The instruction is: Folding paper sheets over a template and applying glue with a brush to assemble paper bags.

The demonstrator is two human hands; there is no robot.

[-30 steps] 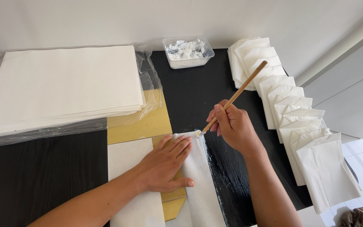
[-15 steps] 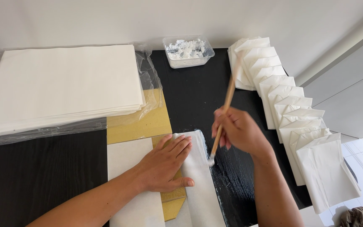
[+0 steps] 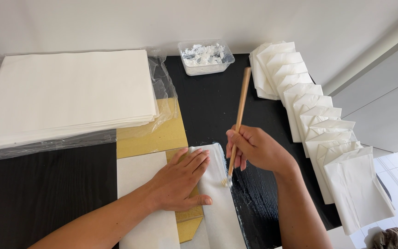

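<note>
Left hand: the left hand (image 3: 180, 177) lies flat and released, fingers spread, pressing down a folded white paper strip (image 3: 217, 193) near the middle of the black table (image 3: 33, 193); it grasps nothing.
Right hand: the right hand (image 3: 254, 147) is closed around the wooden shaft of a brush (image 3: 238, 122), held nearly upright, with the bristles touching the strip's right edge.
Paper strip: it runs from mid-table toward the near edge, lying partly over a yellow card (image 3: 155, 136) and just right of a plain white sheet (image 3: 141, 203).
Step in hand: judging by the wet white smear on the table just right of the strip, paste is being brushed along the paper's edge.
Paste tub: a clear plastic tub (image 3: 206, 57) of white lumps stands at the far edge, well apart from the brush.
Other stock: a thick stack of white sheets (image 3: 67, 92) on clear wrap sits far left; a row of folded white packets (image 3: 316, 124) overlaps down the right side.
Next move calls for: a firm, flat hold on the strip and a light, even stroke that keeps to the edge.
</note>
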